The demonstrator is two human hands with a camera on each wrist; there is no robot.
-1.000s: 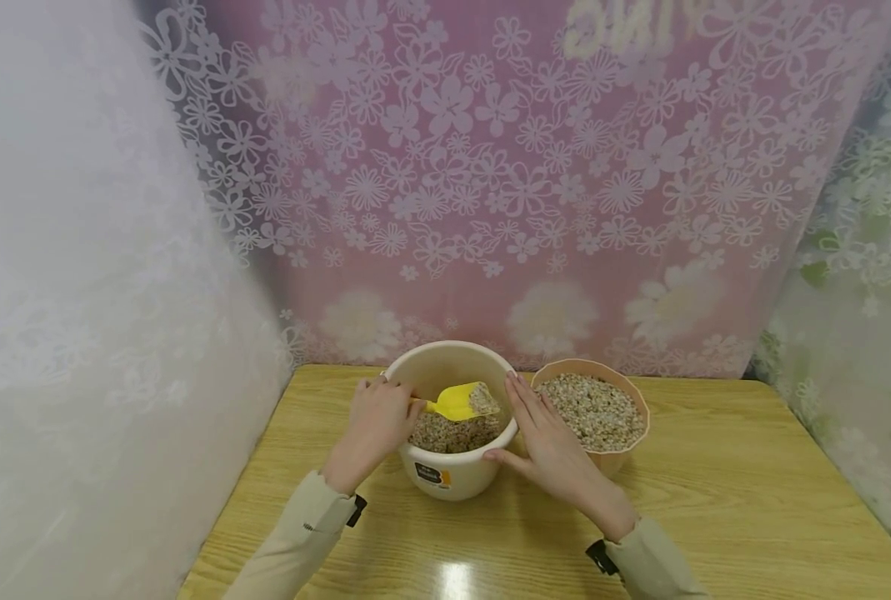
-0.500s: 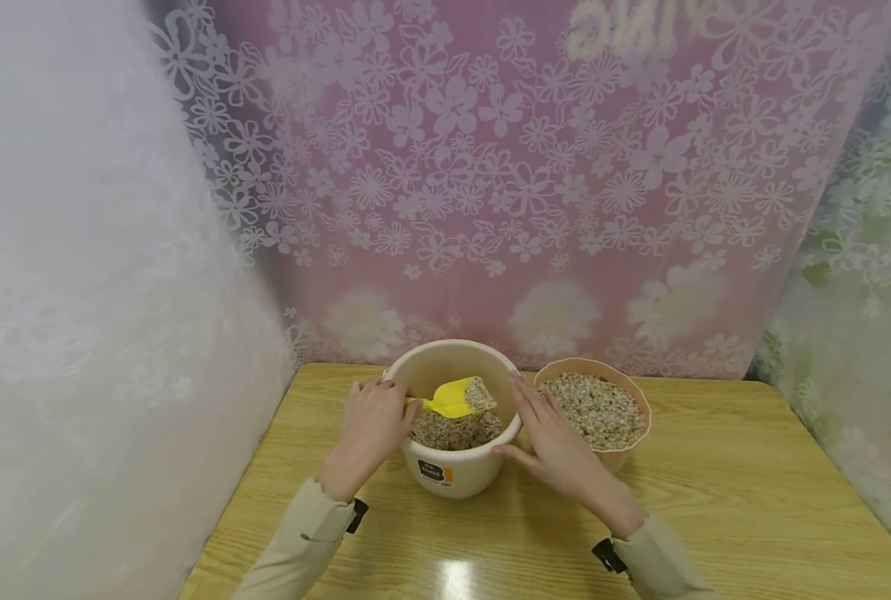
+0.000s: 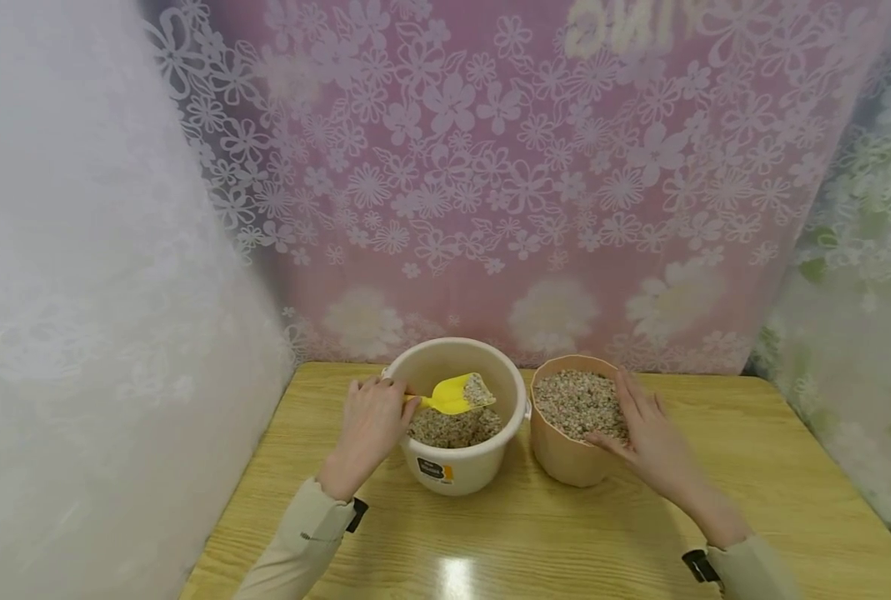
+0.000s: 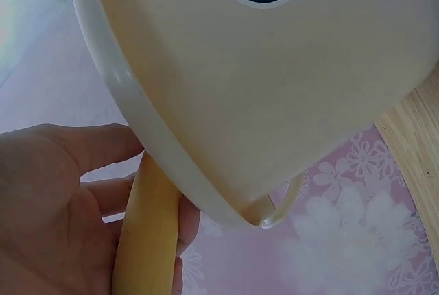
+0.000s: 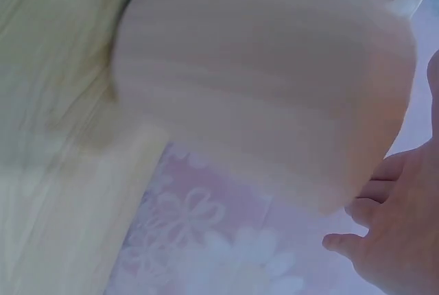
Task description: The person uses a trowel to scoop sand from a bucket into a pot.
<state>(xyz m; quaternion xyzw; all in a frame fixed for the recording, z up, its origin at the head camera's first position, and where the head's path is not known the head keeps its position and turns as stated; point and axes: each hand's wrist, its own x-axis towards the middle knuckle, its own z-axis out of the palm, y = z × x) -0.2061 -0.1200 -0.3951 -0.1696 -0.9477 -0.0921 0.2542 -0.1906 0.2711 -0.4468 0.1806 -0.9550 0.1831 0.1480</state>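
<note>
My left hand (image 3: pixel 373 425) grips the handle of a yellow scoop (image 3: pixel 451 395) at the left rim of a cream bucket (image 3: pixel 453 471). Some grain lies in the scoop's tip, which is over the bucket's inside. Loose mixed grain (image 3: pixel 445 429) covers the bucket's bottom. In the left wrist view the yellow handle (image 4: pixel 147 233) lies in the fingers, close against the rim. My right hand (image 3: pixel 658 446) is at the right rim of a peach pot (image 3: pixel 568 454) filled with similar grain, fingers extended and thumb at the near rim. The right wrist view is blurred there.
Both containers stand side by side on a wooden table (image 3: pixel 565 550), a small gap between them. A pink flowered curtain (image 3: pixel 490 208) hangs behind the table, and pale sheets (image 3: pixel 115 333) hang at the sides.
My right hand has left the bucket's right rim and moved right to the far side of the peach pot. The pot has shifted slightly left. The left hand with the scoop has barely moved.
</note>
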